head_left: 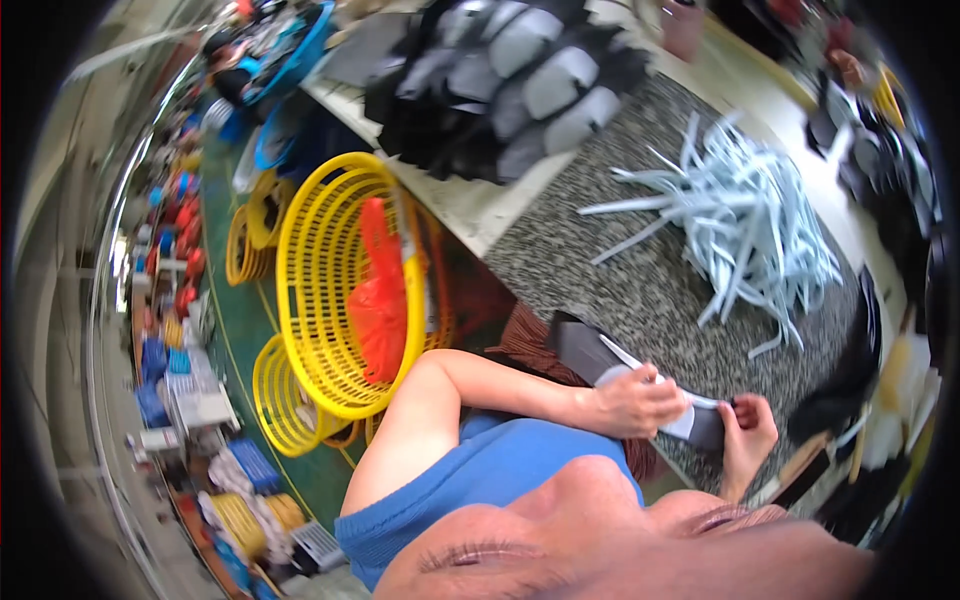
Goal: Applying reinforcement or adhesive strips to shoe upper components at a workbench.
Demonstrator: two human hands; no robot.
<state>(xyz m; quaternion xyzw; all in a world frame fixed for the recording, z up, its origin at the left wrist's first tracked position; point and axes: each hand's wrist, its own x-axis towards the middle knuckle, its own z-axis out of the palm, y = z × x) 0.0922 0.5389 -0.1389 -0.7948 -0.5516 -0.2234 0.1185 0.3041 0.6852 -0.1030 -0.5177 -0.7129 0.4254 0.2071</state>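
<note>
My left hand is closed, its fingers pinching a narrow white strip that lies along a dark grey and white cut piece. The piece is held low, at the near edge of the speckled tabletop, close to my body. My right hand is also closed, thumb and finger pinching the far end of the strip and the piece together. Its finger tips partly hide that end. Beyond my hands lies a tangled heap of pale blue-white strips, apart from both hands.
Overlapping black and grey cut pieces are stacked at the back of the table. To the left stands a yellow plastic basket with a red bag in it. Dark pieces lie at the right edge.
</note>
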